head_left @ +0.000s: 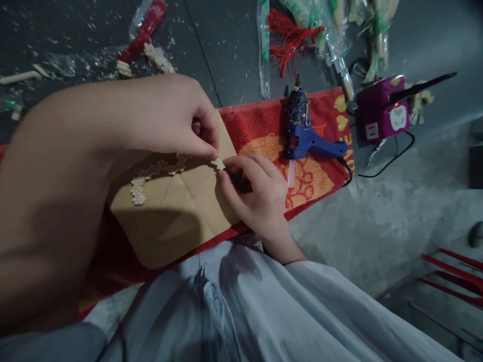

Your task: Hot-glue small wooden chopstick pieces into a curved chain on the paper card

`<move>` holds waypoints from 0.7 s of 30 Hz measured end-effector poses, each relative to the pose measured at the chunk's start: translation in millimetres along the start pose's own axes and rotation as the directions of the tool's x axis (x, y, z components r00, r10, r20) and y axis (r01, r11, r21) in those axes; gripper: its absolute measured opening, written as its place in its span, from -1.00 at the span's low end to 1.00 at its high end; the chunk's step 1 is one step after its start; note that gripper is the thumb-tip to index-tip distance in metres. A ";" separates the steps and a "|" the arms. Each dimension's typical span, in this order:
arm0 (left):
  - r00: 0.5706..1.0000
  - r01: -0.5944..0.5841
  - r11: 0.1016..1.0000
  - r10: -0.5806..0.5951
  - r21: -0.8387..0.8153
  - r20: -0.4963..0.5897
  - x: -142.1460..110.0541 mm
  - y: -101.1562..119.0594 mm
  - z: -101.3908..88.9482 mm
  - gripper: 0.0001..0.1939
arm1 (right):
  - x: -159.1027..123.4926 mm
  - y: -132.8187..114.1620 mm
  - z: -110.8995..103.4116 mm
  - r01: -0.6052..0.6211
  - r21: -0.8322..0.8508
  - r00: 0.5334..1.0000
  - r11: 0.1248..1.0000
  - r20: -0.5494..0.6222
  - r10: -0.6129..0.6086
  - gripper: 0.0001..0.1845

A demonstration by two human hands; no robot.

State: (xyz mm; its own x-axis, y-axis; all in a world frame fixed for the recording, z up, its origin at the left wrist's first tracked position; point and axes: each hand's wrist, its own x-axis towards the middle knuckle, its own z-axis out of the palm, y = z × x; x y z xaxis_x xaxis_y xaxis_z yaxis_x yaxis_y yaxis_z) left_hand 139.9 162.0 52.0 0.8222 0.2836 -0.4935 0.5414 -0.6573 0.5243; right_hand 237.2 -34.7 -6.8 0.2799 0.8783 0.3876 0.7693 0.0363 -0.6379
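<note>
Two bare hands, both low over a beige panel (pixel 188 196) with crease lines, lying on a red and orange towel (pixel 317 103). Left hand (pixel 192 120) comes in from the left, forearm across the panel; thumb and forefinger tips pressed together just above a small pale flower piece (pixel 218 164), other fingers curled in; cannot tell whether anything is between the tips. Right hand (pixel 254 188) pinches that piece between thumb and forefinger, remaining fingers bent. Pale flower trim (pixel 162 165) lies on the panel in a curved line, left end bent down toward the wearer; left hand hides part of it, so cannot tell if the piece joins it. Blue glue gun (pixel 298 143) on the towel, right of the hands, nozzle pointing away from the wearer, clear glue stick (pixel 291 173) out the back. Purple power socket (pixel 383 108) beyond the towel's right end, black pen-like tool (pixel 422 88) over it. Dark table (pixel 226 45) behind: red tassels (pixel 287 40), clear plastic packaging (pixel 332 30), red-wrapped bundle (pixel 147 30), white crumbs. Pale blue garment (pixel 245 301) fills the bottom. Red slatted seat (pixel 456 271) far right.
</note>
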 end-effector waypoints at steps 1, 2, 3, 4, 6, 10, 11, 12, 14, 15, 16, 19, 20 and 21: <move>1.000 0.009 1.000 -0.009 0.000 0.010 -0.2 -0.7 0.0 -0.67 | 0.1 -0.3 0.1 -0.002 -0.002 1.000 1.000 -0.002 0.002 -0.92; 1.000 0.012 1.000 -0.012 -0.003 0.021 -0.3 -2.0 0.0 -0.66 | 0.0 -0.5 0.1 -0.002 -0.004 1.000 1.000 -0.007 0.002 -0.93; 0.999 0.006 1.000 -0.006 -0.012 0.031 -0.5 -4.0 0.0 -0.64 | 0.0 -0.7 0.2 -0.002 -0.005 1.000 1.000 -0.012 0.002 -0.93; 0.999 -0.009 1.000 0.010 -0.026 0.038 -0.7 -6.7 0.1 -0.62 | -0.1 -0.8 0.2 -0.002 -0.006 1.000 1.000 -0.016 0.002 -0.93; 0.998 -0.049 0.997 0.051 -0.063 0.042 -1.1 -13.4 0.4 -0.58 | -0.5 -0.8 0.1 -0.004 -0.005 1.000 1.000 -0.021 0.004 -0.93; 0.995 -0.096 0.991 0.098 -0.088 0.010 -1.9 -19.7 0.4 -0.53 | -1.3 -0.4 -0.7 -0.002 0.008 1.000 1.000 -0.028 0.002 -0.92; 0.996 -0.089 0.992 0.089 -0.085 -0.001 -1.8 -17.7 -0.1 -0.54 | -1.5 -0.4 -0.9 -0.004 0.010 1.000 1.000 -0.028 0.004 -0.92; 0.998 -0.069 0.995 0.069 -0.078 -0.006 -1.6 -14.2 -0.7 -0.56 | -1.8 -0.4 -1.1 -0.007 0.012 1.000 1.000 -0.027 0.007 -0.93; 1.000 0.015 0.998 -0.015 -0.056 0.002 -0.8 -4.6 -2.4 -0.64 | -2.1 -0.6 -1.3 -0.016 0.011 1.000 1.000 -0.024 0.016 -0.92; 0.998 0.068 0.997 -0.068 -0.042 0.019 -0.3 0.4 -3.4 -0.68 | -2.3 -0.7 -1.4 -0.019 0.009 1.000 1.000 -0.024 0.019 -0.92; 0.993 0.115 0.993 -0.114 -0.029 0.025 0.2 5.0 -4.3 -0.71 | -2.5 -0.8 -1.4 -0.020 0.007 1.000 1.000 -0.024 0.020 -0.91; 0.986 0.160 0.987 -0.160 -0.011 0.037 0.9 12.1 -5.8 -0.72 | -2.6 -1.0 -1.4 -0.021 -0.003 0.999 1.000 -0.026 0.021 -0.90; 0.988 0.152 0.988 -0.152 -0.008 0.037 1.0 12.2 -5.7 -0.70 | -2.6 -1.1 -1.4 -0.021 -0.004 0.999 1.000 -0.026 0.021 -0.91; 0.989 0.141 0.990 -0.141 -0.007 0.035 0.9 11.5 -5.5 -0.69 | -2.5 -1.2 -1.4 -0.023 -0.003 0.999 1.000 -0.025 0.023 -0.91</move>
State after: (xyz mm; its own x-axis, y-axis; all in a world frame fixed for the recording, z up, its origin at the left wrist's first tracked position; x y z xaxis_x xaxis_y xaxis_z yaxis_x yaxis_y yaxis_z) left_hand 147.9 158.6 61.3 0.7312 0.3489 -0.5862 0.6532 -0.6056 0.4544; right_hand 236.4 -37.6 -6.2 0.3113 0.8669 0.3894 0.7646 0.0149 -0.6443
